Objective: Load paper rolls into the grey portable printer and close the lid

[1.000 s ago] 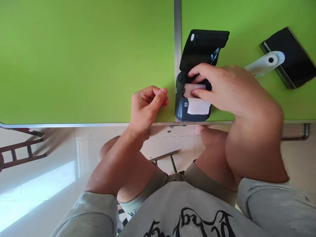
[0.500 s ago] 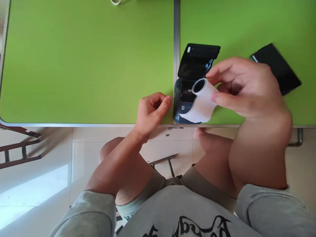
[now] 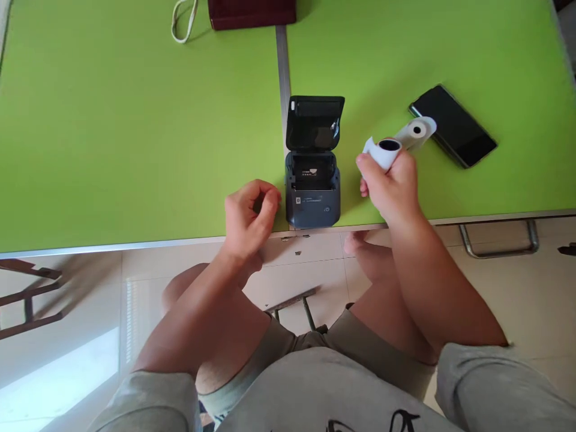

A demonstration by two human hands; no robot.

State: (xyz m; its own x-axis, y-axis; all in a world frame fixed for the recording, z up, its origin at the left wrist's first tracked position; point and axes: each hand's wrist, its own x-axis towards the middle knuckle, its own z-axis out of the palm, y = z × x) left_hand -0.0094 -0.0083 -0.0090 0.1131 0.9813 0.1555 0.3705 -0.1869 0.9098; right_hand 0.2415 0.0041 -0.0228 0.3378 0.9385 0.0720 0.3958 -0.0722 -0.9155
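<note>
A small dark label printer sits at the table's front edge with its black lid raised and its roll bay exposed. My right hand, to the printer's right, is closed around a white paper roll whose dark core faces up. Just beyond that hand is a second white roll with a small core hole, overlapping the phone's left edge; I cannot tell whether my fingers touch it. My left hand rests just left of the printer, fingers curled and thumb against the forefinger, with nothing seen in it.
A black phone lies on the right part of the green table. At the far edge of view are a dark red box and a white cord loop. A metal seam divides the tabletop.
My right hand has moved with the paper roll from over the printer to its right, uncovering the bay and the second roll. The view has shifted, showing the red box. My left hand stays curled.
</note>
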